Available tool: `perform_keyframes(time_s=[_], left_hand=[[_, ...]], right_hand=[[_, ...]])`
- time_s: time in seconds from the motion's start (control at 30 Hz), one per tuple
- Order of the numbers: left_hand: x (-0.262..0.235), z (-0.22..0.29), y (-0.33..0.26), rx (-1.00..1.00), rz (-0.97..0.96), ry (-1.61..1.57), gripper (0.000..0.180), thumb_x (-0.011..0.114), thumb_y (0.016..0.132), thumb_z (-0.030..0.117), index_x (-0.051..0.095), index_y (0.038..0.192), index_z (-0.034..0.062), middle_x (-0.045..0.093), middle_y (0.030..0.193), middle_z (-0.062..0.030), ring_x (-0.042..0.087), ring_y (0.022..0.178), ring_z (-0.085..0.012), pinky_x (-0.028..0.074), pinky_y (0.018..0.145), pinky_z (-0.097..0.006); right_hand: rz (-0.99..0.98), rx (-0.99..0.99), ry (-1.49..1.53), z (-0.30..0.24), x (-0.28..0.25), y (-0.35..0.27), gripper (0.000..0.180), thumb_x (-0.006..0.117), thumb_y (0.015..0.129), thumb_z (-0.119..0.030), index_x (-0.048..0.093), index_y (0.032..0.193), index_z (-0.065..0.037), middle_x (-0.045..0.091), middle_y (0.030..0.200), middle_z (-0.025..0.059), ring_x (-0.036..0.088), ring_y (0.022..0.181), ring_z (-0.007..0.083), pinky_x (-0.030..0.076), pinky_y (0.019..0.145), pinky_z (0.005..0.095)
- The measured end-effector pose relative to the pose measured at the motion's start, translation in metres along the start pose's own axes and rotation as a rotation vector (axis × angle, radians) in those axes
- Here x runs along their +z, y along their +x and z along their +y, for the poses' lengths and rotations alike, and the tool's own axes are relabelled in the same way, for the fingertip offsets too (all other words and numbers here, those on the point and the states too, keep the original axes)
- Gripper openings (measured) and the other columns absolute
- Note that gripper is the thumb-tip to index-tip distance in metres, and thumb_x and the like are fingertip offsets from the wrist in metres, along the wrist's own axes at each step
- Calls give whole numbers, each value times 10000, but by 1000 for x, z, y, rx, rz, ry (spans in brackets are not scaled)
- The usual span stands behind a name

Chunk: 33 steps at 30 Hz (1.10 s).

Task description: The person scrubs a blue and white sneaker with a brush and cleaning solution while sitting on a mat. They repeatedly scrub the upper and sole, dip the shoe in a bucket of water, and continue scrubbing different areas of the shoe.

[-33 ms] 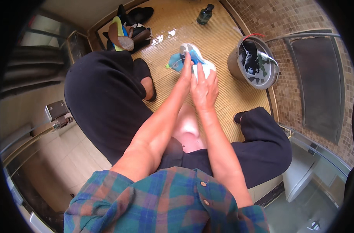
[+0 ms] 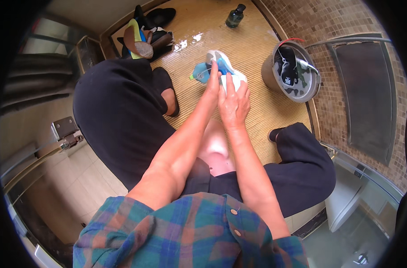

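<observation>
Item one: a white and blue shoe (image 2: 221,67), held out in front of our knees, above the wet, ribbed tan floor (image 2: 252,107). Our left hand (image 2: 212,85) lies along its left side, fingers stretched toward the toe; our right hand (image 2: 234,103) is closed around its near end, fingers wrapped over the white part. Both hands hold the shoe between them.

Item two: a grey bucket (image 2: 270,76), to the right of the shoe and near it, standing on the floor by the brown mosaic wall (image 2: 346,27). It contains dark shoes (image 2: 289,67).

Item three: a small dark bottle (image 2: 235,16), upright on the floor, well beyond the shoe.

Item four: a heap of other shoes (image 2: 143,33), at the far left corner of the floor, one showing its tan sole and yellow-green edge.

Item five: our own dress, namely dark trousers (image 2: 114,111) on spread knees and a plaid shirt (image 2: 190,232) at the lower edge.
</observation>
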<state>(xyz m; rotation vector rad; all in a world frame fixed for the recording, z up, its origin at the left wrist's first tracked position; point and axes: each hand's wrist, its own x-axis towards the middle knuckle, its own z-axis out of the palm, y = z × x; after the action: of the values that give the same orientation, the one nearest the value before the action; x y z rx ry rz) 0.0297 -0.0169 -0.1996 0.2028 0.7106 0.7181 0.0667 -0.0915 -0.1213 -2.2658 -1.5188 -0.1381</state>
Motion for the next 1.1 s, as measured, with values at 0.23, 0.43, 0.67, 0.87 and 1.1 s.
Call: perform_keyframes(time_s=[0.23, 0.43, 0.67, 0.87, 1.1], left_hand=[[8, -24, -10, 37, 250, 370, 559, 497, 849, 700, 496, 659, 175, 441, 584, 44, 399, 529, -80, 299, 504, -242], [-29, -24, -6, -29, 246, 258, 511, 454, 914, 620, 550, 755, 143, 503, 627, 20, 443, 556, -97, 337, 512, -262], [-28, -43, -1, 1, 330, 215, 480, 429, 973, 449, 635, 986, 16, 645, 913, -101, 597, 816, -199, 469, 701, -356], [-25, -37, -8, -84, 317, 478, 425, 434, 967, 439, 520, 693, 127, 429, 545, 15, 384, 496, -99, 304, 482, -272], [-58, -41, 1, -75, 443, 381, 527, 415, 967, 479, 552, 661, 72, 513, 559, -32, 451, 478, -141, 368, 479, -313]], right_hand=[[-240, 346, -120, 54, 37, 52, 374, 625, 840, -309, 639, 1172, -137, 581, 987, 223, 584, 910, 402, 503, 761, 467], [-201, 275, 267, 46, 8, 39, 366, 591, 867, -303, 629, 1184, -124, 585, 954, 249, 585, 906, 398, 486, 779, 480], [20, 11, -98, 10, 16, -15, 427, 662, 817, -303, 611, 1221, -176, 539, 1056, 199, 551, 904, 367, 501, 748, 433], [-281, 307, -40, 57, 43, 35, 392, 646, 830, -307, 628, 1206, -199, 569, 997, 198, 572, 922, 384, 500, 773, 462], [-214, 103, 110, 18, 16, -9, 422, 660, 814, -282, 625, 1221, -173, 537, 1038, 180, 562, 945, 366, 497, 799, 451]])
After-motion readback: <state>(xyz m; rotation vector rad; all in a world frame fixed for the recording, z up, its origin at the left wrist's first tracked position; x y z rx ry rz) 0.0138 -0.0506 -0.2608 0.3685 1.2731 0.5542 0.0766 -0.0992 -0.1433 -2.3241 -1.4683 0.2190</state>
